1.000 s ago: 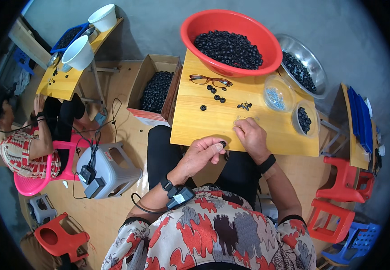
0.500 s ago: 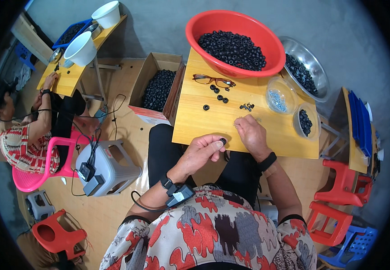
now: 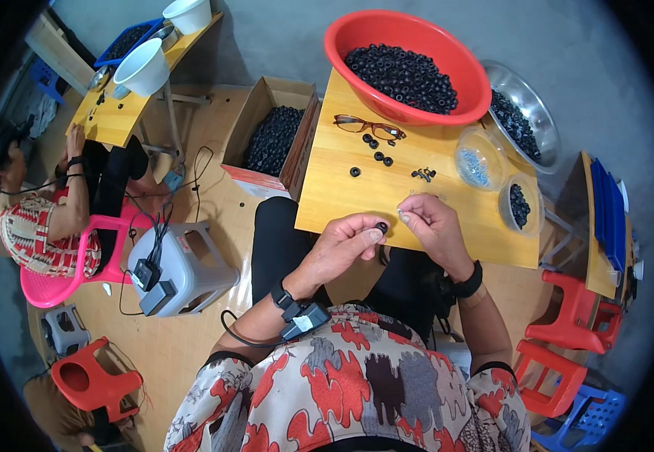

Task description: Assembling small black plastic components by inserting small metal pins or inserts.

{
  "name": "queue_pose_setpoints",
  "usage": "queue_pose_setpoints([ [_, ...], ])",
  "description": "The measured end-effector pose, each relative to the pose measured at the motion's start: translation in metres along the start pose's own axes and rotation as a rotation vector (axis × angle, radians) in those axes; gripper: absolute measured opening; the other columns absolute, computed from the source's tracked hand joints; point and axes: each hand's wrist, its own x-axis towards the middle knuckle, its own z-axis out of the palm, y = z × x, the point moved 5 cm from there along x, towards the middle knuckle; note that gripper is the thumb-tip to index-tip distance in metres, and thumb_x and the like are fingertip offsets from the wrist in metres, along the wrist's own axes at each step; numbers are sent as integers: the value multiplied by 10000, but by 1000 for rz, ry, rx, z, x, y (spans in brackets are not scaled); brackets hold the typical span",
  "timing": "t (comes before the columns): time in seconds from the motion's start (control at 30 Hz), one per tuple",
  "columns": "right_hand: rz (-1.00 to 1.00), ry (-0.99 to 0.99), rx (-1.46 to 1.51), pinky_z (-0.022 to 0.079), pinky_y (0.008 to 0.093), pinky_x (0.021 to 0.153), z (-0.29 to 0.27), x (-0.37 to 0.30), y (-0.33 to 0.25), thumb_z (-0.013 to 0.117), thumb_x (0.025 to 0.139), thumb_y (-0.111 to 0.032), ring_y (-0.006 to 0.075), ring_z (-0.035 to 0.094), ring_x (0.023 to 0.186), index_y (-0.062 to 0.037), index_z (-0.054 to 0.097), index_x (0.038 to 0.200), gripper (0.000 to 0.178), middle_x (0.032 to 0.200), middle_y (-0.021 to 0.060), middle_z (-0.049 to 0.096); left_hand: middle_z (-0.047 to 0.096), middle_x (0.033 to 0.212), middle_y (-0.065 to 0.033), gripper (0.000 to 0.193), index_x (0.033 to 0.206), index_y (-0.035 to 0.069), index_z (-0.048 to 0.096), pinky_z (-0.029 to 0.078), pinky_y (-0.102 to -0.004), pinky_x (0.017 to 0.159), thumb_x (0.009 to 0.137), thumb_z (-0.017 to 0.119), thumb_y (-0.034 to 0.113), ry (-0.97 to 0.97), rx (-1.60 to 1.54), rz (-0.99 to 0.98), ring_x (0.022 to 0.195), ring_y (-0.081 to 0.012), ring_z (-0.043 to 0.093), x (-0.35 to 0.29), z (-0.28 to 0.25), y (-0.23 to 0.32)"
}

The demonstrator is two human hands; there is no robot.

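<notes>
Near the front edge of the yellow table, my left hand pinches a small black ring-shaped part between thumb and fingers. Close on its right, my right hand has thumb and forefinger pressed together; what sits between them is too small to make out. Several loose black ring parts lie on the tabletop beyond my hands. A little pile of small dark pieces lies just past my right hand. A clear bowl holds tiny bluish pieces, and a clear tub holds black parts.
A red basin full of black parts stands at the table's back, beside a steel bowl. Brown-framed glasses lie before it. Left of the table are a cardboard box, a grey stool with cables, and a seated person.
My right hand has lifted off the tabletop and come toward me, nearer the left hand. The left hand still grips the black ring part, now turned slightly.
</notes>
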Motion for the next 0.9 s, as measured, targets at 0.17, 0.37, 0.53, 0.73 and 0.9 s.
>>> queue_pose_setpoints([
  [0.17,-260,-42,-332,450,259,611,11,-1,-32,627,746,22,172,563,688,-38,603,851,123,765,59,560,605,877,0,234,1094,10,590,440,-176,647,926,538,163,2,22,8,688,-35,509,-1,1,3],
  [0.37,-377,-65,-458,480,315,623,14,-4,-37,642,722,11,240,590,721,-42,607,846,140,797,86,568,585,854,23,240,1076,3,599,427,-173,631,923,544,180,-26,120,23,681,-29,493,-2,2,4],
  [0.53,-329,-106,-487,484,317,627,16,-6,-37,644,720,6,246,594,728,-42,608,865,157,801,91,568,573,823,30,234,1063,3,598,422,-174,601,922,545,182,-42,100,32,646,-24,488,-1,2,2],
  [0.73,-320,-102,-422,478,307,605,20,-7,-42,632,726,12,224,588,701,-38,605,889,173,818,88,578,545,754,37,201,1022,11,595,408,-175,551,927,534,177,9,56,45,610,-23,473,1,4,4],
  [0.9,-106,-86,-271,440,229,576,18,-9,-32,629,761,19,96,540,635,-38,602,928,178,803,44,592,510,700,32,188,982,35,561,379,-173,545,952,479,203,-37,50,46,588,-29,447,2,5,1],
])
